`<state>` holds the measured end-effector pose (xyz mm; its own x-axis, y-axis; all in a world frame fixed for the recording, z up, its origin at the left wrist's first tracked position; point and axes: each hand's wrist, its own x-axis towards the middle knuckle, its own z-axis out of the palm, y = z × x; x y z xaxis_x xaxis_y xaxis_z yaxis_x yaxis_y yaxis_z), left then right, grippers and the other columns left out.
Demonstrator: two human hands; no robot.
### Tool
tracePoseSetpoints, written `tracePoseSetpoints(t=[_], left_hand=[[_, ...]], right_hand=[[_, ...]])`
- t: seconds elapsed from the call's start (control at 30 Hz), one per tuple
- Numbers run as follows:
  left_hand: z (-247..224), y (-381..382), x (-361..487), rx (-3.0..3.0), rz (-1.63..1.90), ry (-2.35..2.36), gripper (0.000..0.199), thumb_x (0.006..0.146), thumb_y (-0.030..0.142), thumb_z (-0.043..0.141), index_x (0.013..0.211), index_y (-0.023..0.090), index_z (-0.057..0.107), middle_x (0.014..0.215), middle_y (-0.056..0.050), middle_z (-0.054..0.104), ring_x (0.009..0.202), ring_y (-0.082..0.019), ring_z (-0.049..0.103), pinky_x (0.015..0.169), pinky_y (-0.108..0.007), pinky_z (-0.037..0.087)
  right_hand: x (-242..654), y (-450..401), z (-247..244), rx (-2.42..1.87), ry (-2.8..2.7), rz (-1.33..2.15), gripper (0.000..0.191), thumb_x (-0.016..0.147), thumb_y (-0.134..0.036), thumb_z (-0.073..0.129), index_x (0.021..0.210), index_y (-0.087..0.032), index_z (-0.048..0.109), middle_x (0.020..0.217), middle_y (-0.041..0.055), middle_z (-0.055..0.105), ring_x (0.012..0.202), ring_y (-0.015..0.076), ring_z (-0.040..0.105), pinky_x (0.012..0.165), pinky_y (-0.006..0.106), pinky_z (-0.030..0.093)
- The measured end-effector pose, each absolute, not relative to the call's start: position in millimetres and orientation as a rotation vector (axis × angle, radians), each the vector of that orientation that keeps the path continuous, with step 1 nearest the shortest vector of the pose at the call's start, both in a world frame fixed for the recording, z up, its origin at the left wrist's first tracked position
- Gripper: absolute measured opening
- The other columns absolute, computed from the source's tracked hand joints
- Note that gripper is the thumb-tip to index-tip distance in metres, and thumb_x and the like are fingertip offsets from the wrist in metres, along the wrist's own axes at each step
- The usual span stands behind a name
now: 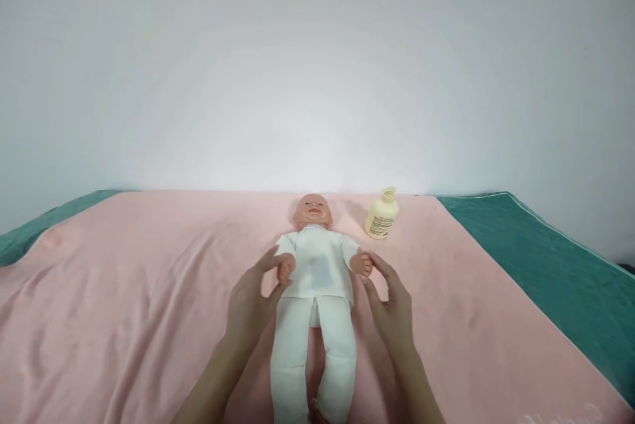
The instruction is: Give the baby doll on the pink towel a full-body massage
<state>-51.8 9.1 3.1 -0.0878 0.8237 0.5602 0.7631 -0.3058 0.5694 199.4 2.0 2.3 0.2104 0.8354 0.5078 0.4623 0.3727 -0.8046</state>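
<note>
A baby doll (312, 272) in a white top and white trousers lies on its back, head toward the wall. On its left side in the picture, my left hand (253, 298) has its thumb and fingers curved about the doll's small fist, one above and one below. My right hand (394, 305) holds the doll's other hand (361, 263) in the same way, between thumb and index finger. A grey-blue patch (321, 272) shows on the doll's top. The doll's feet are mostly cut off by the lower edge of the view.
A pale yellow pump bottle (381, 215) with printed text stands to the right of the doll's head. Beneath everything spreads a wrinkled pink blanket (149, 292), over a green cover (555, 278) that shows at both sides. A white wall (317, 67) rises behind.
</note>
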Motion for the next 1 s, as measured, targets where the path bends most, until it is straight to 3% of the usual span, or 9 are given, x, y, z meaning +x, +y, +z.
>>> tracePoseSetpoints(t=[0.1,0.23,0.53,0.67,0.8,0.9,1.0], left_hand=[[-1,18,-31,2.455,1.346,1.413,0.041,0.088,0.021,0.057,0.128,0.023,0.048,0.113,-0.004,0.068,0.106,-0.02,0.064,0.087,-0.033,0.052],[-9,23,-20,2.587,1.303,1.252,0.055,0.092,0.024,0.054,0.142,0.021,0.031,0.107,-0.005,0.07,0.101,-0.018,0.065,0.088,-0.033,0.053],[-15,20,-18,2.53,1.301,1.234,0.052,0.092,0.021,0.054,0.14,0.022,0.035,0.111,-0.003,0.069,0.104,-0.016,0.064,0.091,-0.031,0.052],[-9,22,-33,2.478,1.33,1.227,0.036,0.09,0.023,0.057,0.126,0.023,0.053,0.115,-0.004,0.068,0.107,-0.017,0.063,0.097,-0.032,0.049],[1,21,-59,1.986,1.431,1.473,0.026,0.083,0.032,0.065,0.108,0.026,0.066,0.111,-0.002,0.07,0.105,-0.021,0.064,0.094,-0.034,0.051],[0,25,-76,1.267,1.695,1.602,0.036,0.081,0.037,0.067,0.115,0.025,0.065,0.117,-0.002,0.068,0.111,-0.023,0.062,0.098,-0.036,0.05],[-14,34,-90,0.698,1.85,1.417,0.035,0.085,0.035,0.064,0.118,0.022,0.063,0.122,-0.004,0.064,0.118,-0.022,0.057,0.104,-0.036,0.046]], right_hand=[[181,5,0,-1.112,-1.649,0.274,0.037,0.093,-0.022,0.052,0.129,-0.031,0.051,0.122,0.0018,0.061,0.114,0.0189,0.056,0.097,0.037,0.048],[171,7,-12,-0.979,-1.897,0.109,0.045,0.092,-0.013,0.05,0.134,-0.03,0.046,0.125,0.0022,0.061,0.117,0.0185,0.055,0.103,0.041,0.043],[170,9,-18,-0.884,-1.969,0.058,0.042,0.091,-0.008,0.051,0.128,-0.028,0.054,0.124,0.0014,0.063,0.118,0.0167,0.055,0.105,0.041,0.043],[176,8,-15,-1.003,-1.766,0.235,0.034,0.091,-0.018,0.054,0.122,-0.03,0.06,0.122,0.002,0.064,0.115,0.02,0.058,0.104,0.044,0.044],[193,12,-8,-1.224,-1.239,0.448,0.035,0.087,-0.035,0.059,0.121,-0.024,0.062,0.123,0.0068,0.063,0.115,0.0255,0.058,0.099,0.045,0.047],[209,18,-5,-1.322,-0.878,0.566,0.045,0.081,-0.043,0.065,0.12,-0.021,0.063,0.129,0.0063,0.059,0.122,0.0289,0.053,0.103,0.044,0.045],[225,23,-11,-1.316,-0.651,0.681,0.052,0.077,-0.046,0.07,0.121,-0.021,0.063,0.134,0.0039,0.055,0.126,0.0283,0.048,0.107,0.042,0.042]])
